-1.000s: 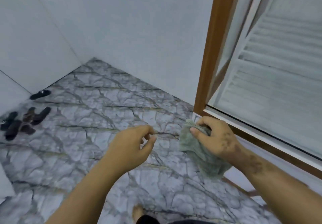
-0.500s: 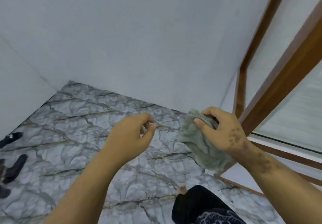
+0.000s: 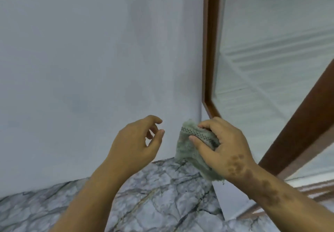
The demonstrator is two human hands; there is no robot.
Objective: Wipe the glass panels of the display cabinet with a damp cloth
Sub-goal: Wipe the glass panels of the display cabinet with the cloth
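My right hand (image 3: 222,146) grips a bunched grey-green cloth (image 3: 188,150) just below the lower left corner of a glass panel (image 3: 267,54) set in a brown wooden frame (image 3: 207,51). The cloth hangs in the air, apart from the glass. My left hand (image 3: 139,141) floats a little to the left of the cloth, fingers curled and parted, holding nothing. A second brown frame bar (image 3: 296,134) slants across the right side.
A plain pale wall (image 3: 90,60) fills the left and centre. Grey veined marble floor (image 3: 153,195) lies below my forearms. A white base panel (image 3: 224,202) runs under the frame.
The view has tilted upward from the floor to the wall and glass. Both hands rose with it; the sandals and my foot have left the picture. The cloth stays in my right hand.
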